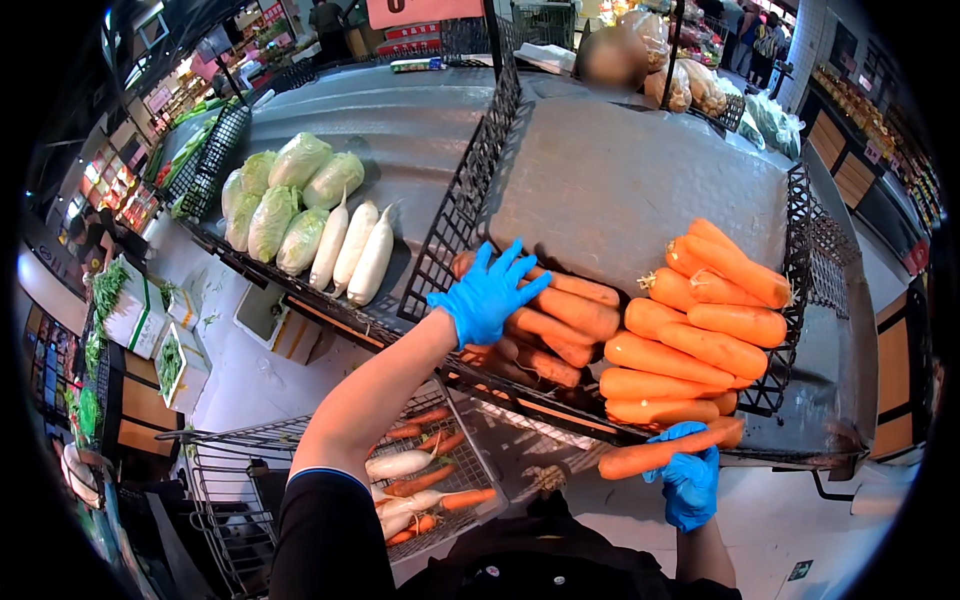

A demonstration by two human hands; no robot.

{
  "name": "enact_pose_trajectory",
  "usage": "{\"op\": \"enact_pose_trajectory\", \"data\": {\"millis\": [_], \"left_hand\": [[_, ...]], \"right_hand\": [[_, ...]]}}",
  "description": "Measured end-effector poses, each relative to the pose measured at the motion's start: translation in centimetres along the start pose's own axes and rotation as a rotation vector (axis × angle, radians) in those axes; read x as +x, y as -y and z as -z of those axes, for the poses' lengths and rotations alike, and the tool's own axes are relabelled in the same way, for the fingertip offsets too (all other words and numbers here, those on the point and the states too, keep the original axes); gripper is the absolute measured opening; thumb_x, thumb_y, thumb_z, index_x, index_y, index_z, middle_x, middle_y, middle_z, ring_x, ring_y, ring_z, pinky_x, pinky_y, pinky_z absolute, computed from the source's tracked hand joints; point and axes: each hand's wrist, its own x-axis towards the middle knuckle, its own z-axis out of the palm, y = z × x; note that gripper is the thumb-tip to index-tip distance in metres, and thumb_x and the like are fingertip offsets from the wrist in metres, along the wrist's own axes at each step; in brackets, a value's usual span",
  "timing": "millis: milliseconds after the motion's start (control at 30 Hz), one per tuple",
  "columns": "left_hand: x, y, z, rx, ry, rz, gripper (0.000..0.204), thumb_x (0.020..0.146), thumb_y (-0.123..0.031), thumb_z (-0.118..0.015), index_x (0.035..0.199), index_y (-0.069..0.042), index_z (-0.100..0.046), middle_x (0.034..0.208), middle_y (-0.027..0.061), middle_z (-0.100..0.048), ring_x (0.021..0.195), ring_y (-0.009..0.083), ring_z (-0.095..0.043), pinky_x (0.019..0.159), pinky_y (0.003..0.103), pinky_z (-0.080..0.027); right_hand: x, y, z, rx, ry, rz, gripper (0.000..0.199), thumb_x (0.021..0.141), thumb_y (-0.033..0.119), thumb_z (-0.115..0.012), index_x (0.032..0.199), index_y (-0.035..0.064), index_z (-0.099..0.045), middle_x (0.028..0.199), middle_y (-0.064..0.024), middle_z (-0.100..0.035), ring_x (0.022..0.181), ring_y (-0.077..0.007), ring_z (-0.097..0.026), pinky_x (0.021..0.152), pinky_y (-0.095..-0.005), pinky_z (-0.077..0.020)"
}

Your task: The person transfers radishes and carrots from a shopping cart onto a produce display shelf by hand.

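Note:
Blue gloves cover both my hands. My left hand, fingers spread, rests on a pile of darker carrots in the middle of the display stand. At the stand's front edge, my right hand is closed around a single bright orange carrot, which lies nearly level. Just beyond it, a stack of clean orange carrots reaches up to the black mesh divider on the right. The palm side of my left hand is hidden.
Left of a black mesh divider lie Chinese cabbages and three white radishes. Below the stand, a wire shopping cart holds carrots and radishes. White boxes with greens stand on the floor at left.

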Motion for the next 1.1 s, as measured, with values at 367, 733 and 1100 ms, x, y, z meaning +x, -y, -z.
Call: {"op": "enact_pose_trajectory", "data": {"millis": [367, 733, 1100], "left_hand": [[-2.1, -3.9, -1.3, -0.107, 0.065, 0.144, 0.058, 0.055, -0.020, -0.057, 0.109, -0.020, -0.034, 0.108, 0.0092, -0.033, 0.102, 0.0277, -0.029, 0.077, 0.041, -0.027], [-7.0, -4.8, -3.1, -0.477, -0.423, 0.543, 0.046, 0.060, -0.007, -0.055, 0.103, -0.016, -0.043, 0.106, 0.0142, -0.035, 0.103, 0.0316, -0.028, 0.083, 0.038, -0.025], [-27.5, -7.5, -7.2, -1.040, -0.507, 1.752, 0.020, 0.073, -0.007, -0.043, 0.090, 0.000, -0.049, 0.085, 0.0057, -0.052, 0.075, 0.0115, -0.047, 0.066, 0.023, -0.037]], "right_hand": [[0.6, 0.8, -0.4, 0.023, -0.112, 0.074, 0.026, 0.062, 0.017, -0.047, 0.081, 0.0014, -0.039, 0.071, -0.0118, -0.046, 0.054, -0.0196, -0.047, 0.043, -0.0257, -0.0389], [10.1, 2.4, -8.0, -1.727, 0.268, 0.316, 0.033, 0.066, 0.031, -0.050, 0.078, 0.0010, -0.041, 0.076, -0.0166, -0.048, 0.066, -0.0282, -0.049, 0.056, -0.0344, -0.0383], [6.9, -10.9, -12.6, -1.355, 0.900, 0.415, 0.037, 0.063, 0.024, -0.048, 0.093, 0.0037, -0.040, 0.081, -0.0140, -0.047, 0.075, -0.0272, -0.047, 0.061, -0.0353, -0.0383]]}}
